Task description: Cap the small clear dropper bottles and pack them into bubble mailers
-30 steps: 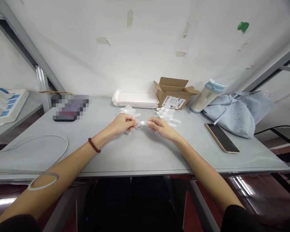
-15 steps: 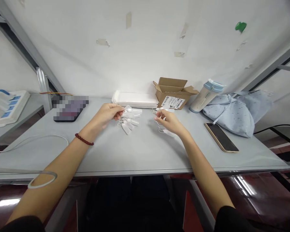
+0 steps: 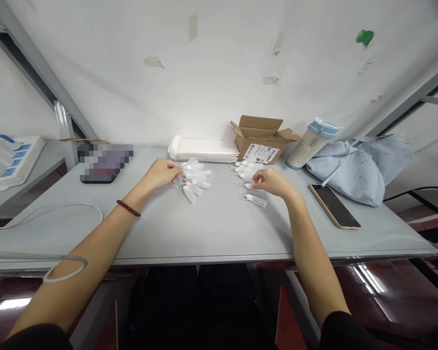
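Observation:
My left hand [image 3: 165,172] is closed in a pinch at the upper left of a group of small translucent white bottles [image 3: 203,184], each with a thin looped strap at its cap end. Its fingertips are on the cap end of one bottle [image 3: 194,166]. Over the right-hand group of the same bottles [image 3: 246,168], my right hand [image 3: 272,182] has thumb and fingers closed at the cap end of another bottle [image 3: 247,185], whose body is mostly covered by the hand. One bottle [image 3: 256,200] lies nearer the front, apart from my right hand.
Behind the bottles are a stack of white flat trays [image 3: 208,148] and an open cardboard box [image 3: 261,136]. To the right stand a tumbler [image 3: 310,146], a blue cloth bag [image 3: 350,170] and a phone [image 3: 334,206]. At left lie a blurred-out device [image 3: 105,165] and a white cable [image 3: 73,204].
My right hand has moved right and slightly toward the front, uncovering more of the right group. My left hand has shifted slightly left, staying at the left group.

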A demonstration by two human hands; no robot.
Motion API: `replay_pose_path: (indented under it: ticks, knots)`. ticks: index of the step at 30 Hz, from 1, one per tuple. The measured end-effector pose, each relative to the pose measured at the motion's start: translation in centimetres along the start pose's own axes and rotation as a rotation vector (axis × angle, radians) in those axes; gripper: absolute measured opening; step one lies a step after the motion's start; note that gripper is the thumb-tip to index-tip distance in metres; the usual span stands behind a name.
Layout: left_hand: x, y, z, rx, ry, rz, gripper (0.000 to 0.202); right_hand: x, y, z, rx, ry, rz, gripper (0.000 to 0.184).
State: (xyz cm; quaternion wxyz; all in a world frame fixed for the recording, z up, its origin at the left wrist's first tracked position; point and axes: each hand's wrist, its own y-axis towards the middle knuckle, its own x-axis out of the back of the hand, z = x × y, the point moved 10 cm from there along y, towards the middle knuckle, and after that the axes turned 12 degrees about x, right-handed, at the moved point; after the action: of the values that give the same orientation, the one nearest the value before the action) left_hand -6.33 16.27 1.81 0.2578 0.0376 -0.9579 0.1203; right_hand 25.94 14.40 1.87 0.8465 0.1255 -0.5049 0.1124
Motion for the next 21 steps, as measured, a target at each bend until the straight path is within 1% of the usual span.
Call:
replay_pose_path:
  ticks: [3, 5, 9, 12, 16, 19, 21]
  knots:
    - [0.4, 0.2, 0.0, -0.015, -0.029, -0.029, 0.01, -0.2, 0.1, -0.2, -0.023, -0.007, 0.01, 0.008]
    - [0.6, 0.1, 0.0, -0.034, -0.035, -0.04, 0.01, -0.4, 0.1, 0.2, -0.015, -0.016, 0.02, 0.007]
    - [0.5, -0.1, -0.3, -0.072, -0.016, -0.053, 0.014, -1.2, 0.0, 1.0, -0.018, -0.048, 0.08, 0.005]
    - [0.1, -0.5, -0.7, -0.11, -0.005, -0.053, 0.017, -1.0, 0.1, 2.0, 0.034, -0.021, 0.05, 0.007]
    - [-1.0, -1.4, -1.6, -0.147, -0.024, -0.006, 0.018, -0.4, 0.3, 3.4, 0.121, 0.136, -0.055, 0.015]
    - [-2.5, -2.4, -2.1, -0.171, -0.003, 0.07, 0.018, -0.6, 0.5, 4.7, 0.174, 0.323, -0.101, 0.021]
    - [-3.7, -3.1, -2.5, -0.205, 0.012, 0.132, 0.018, -1.1, 0.4, 5.5, 0.178, 0.441, -0.102, 0.023]
